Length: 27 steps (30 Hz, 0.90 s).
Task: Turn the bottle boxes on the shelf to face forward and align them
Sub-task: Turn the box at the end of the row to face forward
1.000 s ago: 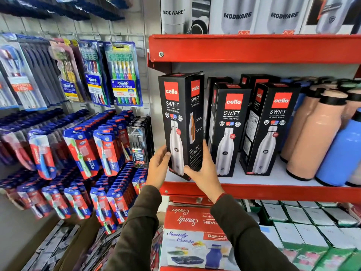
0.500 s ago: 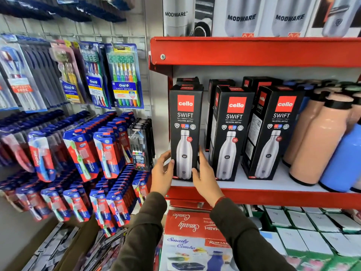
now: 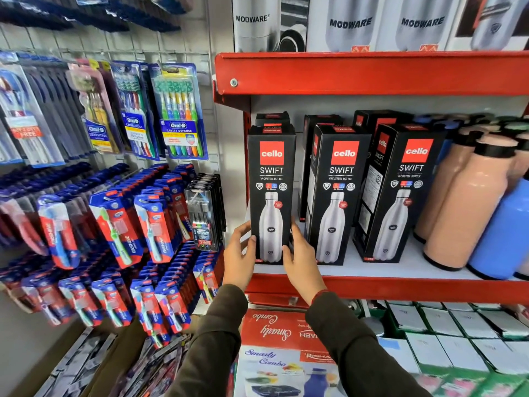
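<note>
Three black Cello Swift bottle boxes stand in the front row on the white shelf (image 3: 400,267) with its red lip. The left box (image 3: 271,181) stands upright at the shelf's left end, front face toward me. My left hand (image 3: 239,255) presses its lower left edge and my right hand (image 3: 299,257) its lower right edge. The middle box (image 3: 336,193) faces forward, slightly angled. The right box (image 3: 398,193) is turned a little, showing its left side panel. More black boxes stand behind them, partly hidden.
Peach bottles (image 3: 472,202) and a blue bottle (image 3: 503,233) stand at the shelf's right. A red shelf (image 3: 372,73) above carries Modware boxes. Toothbrush packs (image 3: 177,110) hang on the wall grid to the left. Combo boxes (image 3: 274,333) and white-green cartons sit below.
The left box was tilted and lifted off the shelf, side panel showing. Both hands turned it forward and set it upright at the shelf's left end, where they still hold it.
</note>
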Tool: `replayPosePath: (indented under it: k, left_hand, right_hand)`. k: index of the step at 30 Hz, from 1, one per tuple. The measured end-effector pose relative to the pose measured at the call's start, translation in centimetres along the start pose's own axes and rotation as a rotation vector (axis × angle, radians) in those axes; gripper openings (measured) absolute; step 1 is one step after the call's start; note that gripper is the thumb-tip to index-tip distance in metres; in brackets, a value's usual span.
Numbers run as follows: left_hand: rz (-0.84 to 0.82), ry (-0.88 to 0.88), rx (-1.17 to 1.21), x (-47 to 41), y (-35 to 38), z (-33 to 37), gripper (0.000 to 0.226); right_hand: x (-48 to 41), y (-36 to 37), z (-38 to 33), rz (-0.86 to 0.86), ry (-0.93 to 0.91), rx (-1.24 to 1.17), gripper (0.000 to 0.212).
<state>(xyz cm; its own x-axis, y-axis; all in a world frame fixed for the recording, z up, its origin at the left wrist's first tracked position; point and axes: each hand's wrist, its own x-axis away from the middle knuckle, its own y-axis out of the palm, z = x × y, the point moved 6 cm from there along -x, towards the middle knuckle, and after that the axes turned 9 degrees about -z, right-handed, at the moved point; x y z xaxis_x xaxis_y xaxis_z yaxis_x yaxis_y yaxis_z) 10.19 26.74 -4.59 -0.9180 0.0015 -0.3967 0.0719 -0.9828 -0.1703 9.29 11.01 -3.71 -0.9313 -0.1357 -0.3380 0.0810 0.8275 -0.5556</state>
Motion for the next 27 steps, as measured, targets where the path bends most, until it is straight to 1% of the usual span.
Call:
replayPosePath:
  k: [5, 9, 17, 27]
  left_hand:
    - [0.003, -0.01, 0.006, 0.1, 0.0, -0.1, 0.034]
    - [0.007, -0.019, 0.007, 0.3, -0.2, 0.4, 0.032]
    - [0.064, -0.07, 0.092, 2.2, -0.7, 1.5, 0.021]
    - [0.123, -0.028, 0.077, 4.6, -1.1, 2.6, 0.024]
  right_hand:
    - [0.0, -0.2, -0.4, 0.016, -0.009, -0.026, 0.059]
    - [0.2, -0.5, -0.5, 0.045, 0.017, -0.076, 0.049]
    - [2.0, -1.5, -1.2, 0.052, 0.018, -0.173, 0.045]
    - [4.2, -2.0, -1.6, 0.032, 0.004, -0.225, 0.044]
